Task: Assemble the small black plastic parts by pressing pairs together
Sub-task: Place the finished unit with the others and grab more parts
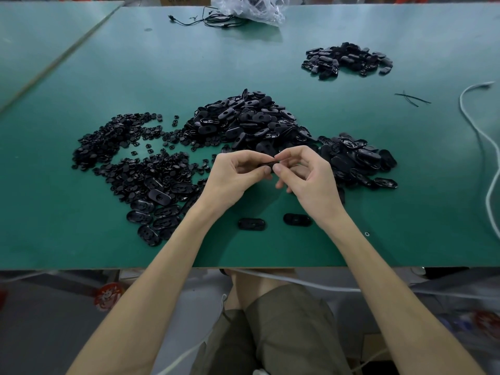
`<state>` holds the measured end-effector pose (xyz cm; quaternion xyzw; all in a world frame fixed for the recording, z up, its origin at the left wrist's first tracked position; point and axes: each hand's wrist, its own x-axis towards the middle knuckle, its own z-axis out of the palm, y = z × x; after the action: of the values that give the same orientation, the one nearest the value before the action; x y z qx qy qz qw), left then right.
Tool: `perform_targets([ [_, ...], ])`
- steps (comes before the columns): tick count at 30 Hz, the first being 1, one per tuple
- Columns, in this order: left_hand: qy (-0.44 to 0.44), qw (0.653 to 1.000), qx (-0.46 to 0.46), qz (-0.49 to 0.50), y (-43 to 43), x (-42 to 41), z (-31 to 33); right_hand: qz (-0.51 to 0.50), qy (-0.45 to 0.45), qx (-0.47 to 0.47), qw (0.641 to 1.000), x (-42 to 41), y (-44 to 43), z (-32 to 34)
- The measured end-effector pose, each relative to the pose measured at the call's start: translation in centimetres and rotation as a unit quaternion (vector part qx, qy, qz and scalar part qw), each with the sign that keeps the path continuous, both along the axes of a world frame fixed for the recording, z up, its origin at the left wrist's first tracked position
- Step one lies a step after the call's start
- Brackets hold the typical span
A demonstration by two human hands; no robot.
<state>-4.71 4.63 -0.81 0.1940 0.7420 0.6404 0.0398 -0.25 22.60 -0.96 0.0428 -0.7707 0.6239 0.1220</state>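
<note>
My left hand (232,180) and my right hand (305,177) meet above the green table (81,239), both pinching one small black plastic part (266,165) between thumbs and fingertips; most of it is hidden by the fingers. Behind the hands lies a big heap of black oval shells (249,120), spreading right into a second heap of oval shells (357,161). A spread of small round black pieces (121,147) lies to the left. Two single oval parts (251,224) (297,220) lie on the table under my wrists.
A smaller pile of black parts (349,60) sits at the far right. A clear plastic bag (251,6) and black wires (205,20) lie at the far edge. A white cable (484,142) runs along the right side. The table's front edge is by my forearms.
</note>
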Motion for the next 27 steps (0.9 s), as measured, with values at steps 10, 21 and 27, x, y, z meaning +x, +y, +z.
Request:
perform_targets([
  [10,0.006,1.0,-0.011,0.006,0.01,-0.06,-0.11,0.002,-0.008,0.011,1.0,-0.16,0.08,-0.29],
  [21,0.002,1.0,-0.015,0.0,-0.01,0.14,0.1,-0.001,-0.007,0.006,1.0,0.04,-0.08,-0.08],
  [27,-0.01,1.0,-0.007,-0.006,-0.04,0.16,0.15,0.006,-0.005,-0.009,1.0,0.15,-0.19,0.07],
])
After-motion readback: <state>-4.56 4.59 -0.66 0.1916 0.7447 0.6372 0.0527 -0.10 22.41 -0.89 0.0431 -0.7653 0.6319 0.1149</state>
